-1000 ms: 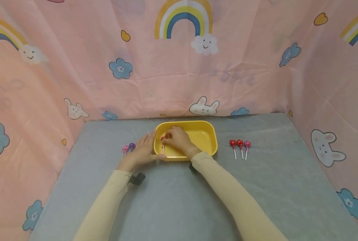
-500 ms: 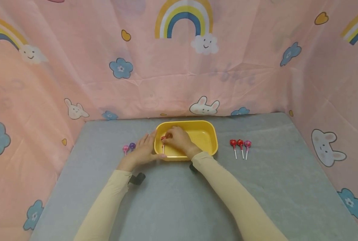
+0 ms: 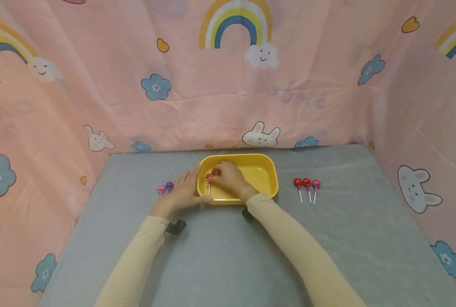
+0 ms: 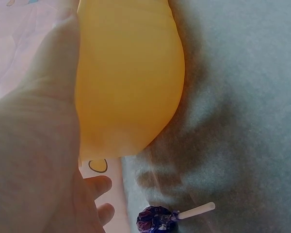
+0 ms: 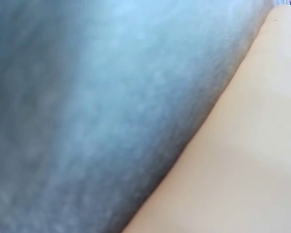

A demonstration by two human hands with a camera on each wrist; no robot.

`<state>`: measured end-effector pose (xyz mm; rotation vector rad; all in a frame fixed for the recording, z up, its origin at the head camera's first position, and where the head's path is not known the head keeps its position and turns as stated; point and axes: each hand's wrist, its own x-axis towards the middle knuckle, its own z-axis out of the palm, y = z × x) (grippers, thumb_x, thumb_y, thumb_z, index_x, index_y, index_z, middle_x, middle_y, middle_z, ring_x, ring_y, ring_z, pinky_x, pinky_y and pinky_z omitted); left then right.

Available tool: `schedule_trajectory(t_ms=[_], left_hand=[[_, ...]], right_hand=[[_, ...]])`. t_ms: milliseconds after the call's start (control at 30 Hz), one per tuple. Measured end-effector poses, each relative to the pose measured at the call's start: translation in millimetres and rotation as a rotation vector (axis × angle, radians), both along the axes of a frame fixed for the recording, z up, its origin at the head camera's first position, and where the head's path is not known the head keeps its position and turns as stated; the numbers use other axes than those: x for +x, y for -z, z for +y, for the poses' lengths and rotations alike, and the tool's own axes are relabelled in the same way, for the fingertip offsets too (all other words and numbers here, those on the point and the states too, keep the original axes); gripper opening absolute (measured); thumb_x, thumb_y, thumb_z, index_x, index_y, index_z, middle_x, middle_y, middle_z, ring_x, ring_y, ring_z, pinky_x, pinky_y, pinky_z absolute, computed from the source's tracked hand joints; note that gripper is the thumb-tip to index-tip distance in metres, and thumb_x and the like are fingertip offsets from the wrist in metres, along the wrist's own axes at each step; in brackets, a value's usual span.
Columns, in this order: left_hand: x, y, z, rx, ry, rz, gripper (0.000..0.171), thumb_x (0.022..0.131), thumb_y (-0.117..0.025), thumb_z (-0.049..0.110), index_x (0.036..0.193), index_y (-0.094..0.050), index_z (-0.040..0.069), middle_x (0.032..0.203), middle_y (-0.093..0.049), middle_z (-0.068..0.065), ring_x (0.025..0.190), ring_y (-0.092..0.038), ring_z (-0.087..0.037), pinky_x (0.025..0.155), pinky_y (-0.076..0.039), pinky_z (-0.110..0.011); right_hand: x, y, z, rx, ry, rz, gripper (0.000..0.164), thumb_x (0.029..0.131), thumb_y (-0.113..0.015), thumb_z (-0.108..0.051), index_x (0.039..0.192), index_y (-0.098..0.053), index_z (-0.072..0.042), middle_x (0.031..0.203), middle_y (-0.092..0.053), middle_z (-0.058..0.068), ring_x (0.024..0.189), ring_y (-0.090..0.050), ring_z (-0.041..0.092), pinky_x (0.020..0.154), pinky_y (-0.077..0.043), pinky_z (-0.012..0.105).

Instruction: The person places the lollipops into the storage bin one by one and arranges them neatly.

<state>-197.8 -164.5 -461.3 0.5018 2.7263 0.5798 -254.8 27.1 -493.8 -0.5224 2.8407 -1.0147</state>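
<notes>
One red lollipop (image 3: pixel 209 175) sits at nine o'clock in the yellow tray (image 3: pixel 259 177), half-hidden head pinched by the right hand (image 3: pixel 229 177); we see the left hand (image 3: pixel 179 194), straight-fingered (half-masking a purple lollipop (image 3: pixel 169 185)), touching the tray.

Head cam at 6 o'clock, facing 12 and down over surface (image 3: pixel 212 256); left-wrist cam close, sharing yellow tray (image 3: pixel 258 179); right-wrist cam nearly on surface.

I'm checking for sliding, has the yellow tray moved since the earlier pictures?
No: in the head view, the yellow tray keeps its place relative to the rabbit print behind it.
</notes>
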Motion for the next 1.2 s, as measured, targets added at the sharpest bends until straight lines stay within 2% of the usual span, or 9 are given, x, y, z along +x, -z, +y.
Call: schedule_trajectory(t_ms=[400,700,900,1200], left_hand=[[0.3,-0.4,2,0.013,-0.005,-0.009,0.120,0.080,-0.067,0.069,0.160,0.004,0.013,0.169,-0.008,-0.011,0.155,-0.004,-0.041,0.124,-0.006,-0.062],[1.8,-3.7,3,0.016,-0.019,-0.018,0.121,0.080,-0.068,0.068,0.160,0.005,0.015,0.169,-0.008,-0.011,0.155,-0.003,-0.040,0.125,-0.007,-0.061],[2.3,-5.2,3,0.023,-0.023,-0.028,0.121,0.080,-0.068,0.067,0.160,0.004,0.014,0.169,-0.007,-0.012,0.155,-0.002,-0.040,0.124,-0.007,-0.062],[1.5,-5.7,2,0.014,-0.015,-0.027,0.120,0.080,-0.068,0.067,0.160,0.004,0.013,0.168,-0.008,-0.013,0.155,-0.004,-0.041,0.124,-0.007,-0.063]], right_hand=[[3.9,-6.9,7,-0.076,0.009,-0.029,0.034,0.086,-0.076,-0.041,0.102,-0.072,-0.011,0.092,-0.066,0.003,0.088,-0.055,0.019,0.081,-0.047,0.031],[7.0,-15.6,13,-0.098,-0.008,-0.026,0.034,0.087,-0.075,-0.039,0.107,-0.073,-0.011,0.105,-0.069,0.004,0.096,-0.058,0.021,0.094,-0.052,0.037],[9.2,-23.8,19,-0.112,-0.020,-0.038,0.034,0.088,-0.074,-0.038,0.111,-0.072,-0.014,0.113,-0.070,0.002,0.106,-0.060,0.020,0.103,-0.051,0.040],[13.6,-39.1,34,-0.082,-0.038,-0.053,0.041,0.089,-0.073,-0.041,0.118,-0.068,-0.013,0.115,-0.067,0.002,0.110,-0.059,0.022,0.104,-0.050,0.040]])
